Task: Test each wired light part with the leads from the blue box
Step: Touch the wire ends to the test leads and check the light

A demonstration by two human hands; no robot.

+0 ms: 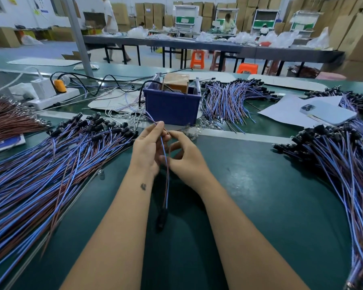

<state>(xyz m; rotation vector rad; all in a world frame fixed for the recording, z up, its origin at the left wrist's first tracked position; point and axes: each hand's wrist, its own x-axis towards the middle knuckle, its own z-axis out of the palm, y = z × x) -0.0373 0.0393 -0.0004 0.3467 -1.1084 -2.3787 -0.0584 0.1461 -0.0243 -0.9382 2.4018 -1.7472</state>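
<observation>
Two bare forearms reached in from the near edge over the dark green worktop (260,195), the left one carrying a small dark mark near the wrist. Between them hung one wired light part (165,181), its blue and brown wires running down to a black socket end just above the worktop. The left hand (148,149) pinched the upper wire ends between thumb and fingers, together with a thin lead (150,118) that ran up toward the blue box (172,105). The right hand (184,155) had its fingers curled round the same wires, index tip meeting the left hand's fingertips.

The blue box stood just beyond the hands, holding a brown block. Small clear bulbs (195,130) lay along its base. Large heaps of like wired parts lay to the left (50,160), to the right (340,164) and beside the box (231,99). A white power strip (52,98) with an orange plug sat far left; a pale blue phone (327,111) rested on white paper (285,111) at right. No writing could be read.
</observation>
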